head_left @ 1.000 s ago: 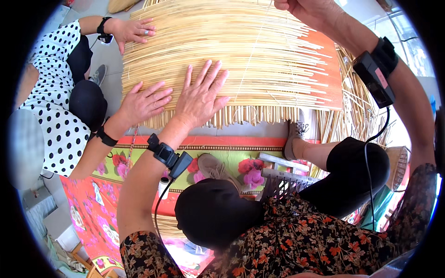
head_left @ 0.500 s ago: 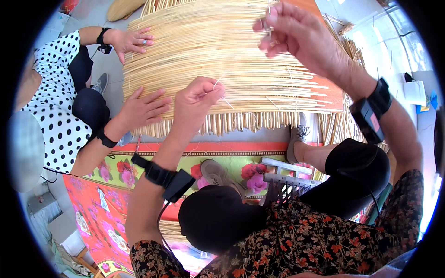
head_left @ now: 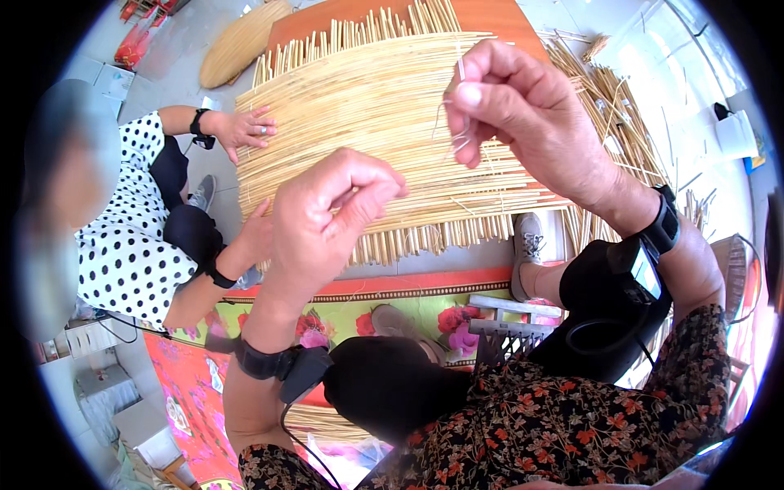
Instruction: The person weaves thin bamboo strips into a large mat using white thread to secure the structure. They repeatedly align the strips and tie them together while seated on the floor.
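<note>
A mat of pale, straw-coloured stalks (head_left: 351,106) lies before me, with crosswise stalk ends (head_left: 416,238) showing along its near edge. Above the mat's right part, my right hand (head_left: 523,114) is closed, thumb against fingers, pinching white thread (head_left: 460,139) whose loose loops and ends hang below the fingertips. My left hand (head_left: 327,216) hovers over the mat's near left part, thumb and forefinger pressed together; I cannot make out what is in that pinch. Another person's hand (head_left: 241,131) rests on the mat's left edge; their other hand (head_left: 255,233) is partly hidden behind mine.
An orange-brown board (head_left: 514,28) supports the mat. A person in a dotted shirt (head_left: 135,229) sits at the left. Loose stalks (head_left: 621,114) lie at the right, an oval woven piece (head_left: 237,45) at the far left. A flowered cloth (head_left: 327,322) and small stool (head_left: 510,327) are near my legs.
My right hand has come down and nearer. My left hand has shifted left and lower, and the thread seen in it before no longer shows there. The whole view has shifted slightly.
</note>
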### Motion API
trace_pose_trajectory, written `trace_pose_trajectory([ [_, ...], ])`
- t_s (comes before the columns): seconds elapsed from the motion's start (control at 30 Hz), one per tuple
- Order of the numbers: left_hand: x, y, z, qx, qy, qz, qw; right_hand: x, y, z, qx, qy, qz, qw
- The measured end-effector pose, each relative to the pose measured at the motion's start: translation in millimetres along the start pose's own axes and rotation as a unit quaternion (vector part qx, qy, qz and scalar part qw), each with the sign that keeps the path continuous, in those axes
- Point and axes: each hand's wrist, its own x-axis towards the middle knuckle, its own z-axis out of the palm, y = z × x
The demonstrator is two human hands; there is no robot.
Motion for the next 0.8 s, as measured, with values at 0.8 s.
trace_pose_trajectory([
  [0.8,-51.7,-158.7,40.4,0.034,-0.076,-0.125,0.989,36.3,48.1,17.0,0.266,-0.070,0.043,0.960],
])
